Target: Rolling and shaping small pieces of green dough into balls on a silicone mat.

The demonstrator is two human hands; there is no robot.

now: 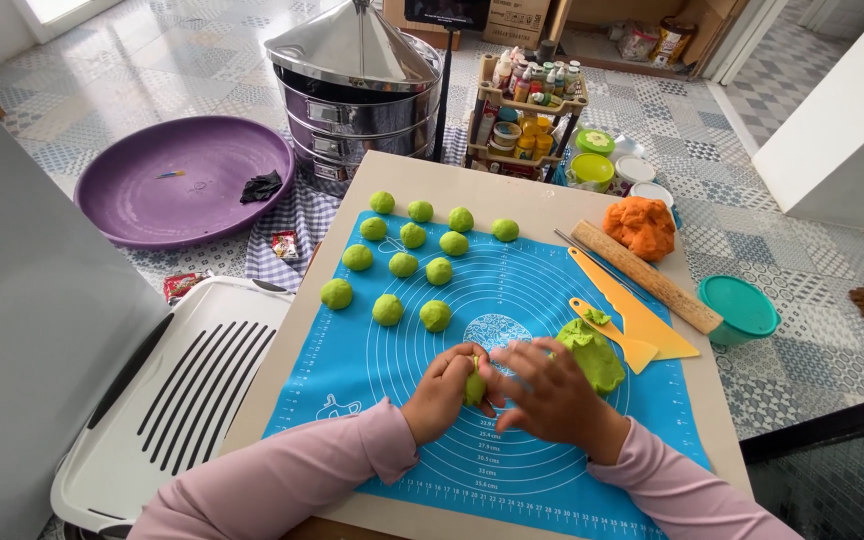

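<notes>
On a blue silicone mat [512,290], 13 green dough balls [404,264] sit finished at the far left. Both the left hand [442,395] and right hand [552,395] pinch a small green piece [474,385], apparently shaping it. A green dough lump [594,352] remains right.

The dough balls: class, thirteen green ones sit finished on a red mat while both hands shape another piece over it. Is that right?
Not quite: the mat is blue, not red, as the head view shows. The rest stands: thirteen green dough balls sit on it, and the left hand and right hand shape another green piece between them.
</notes>
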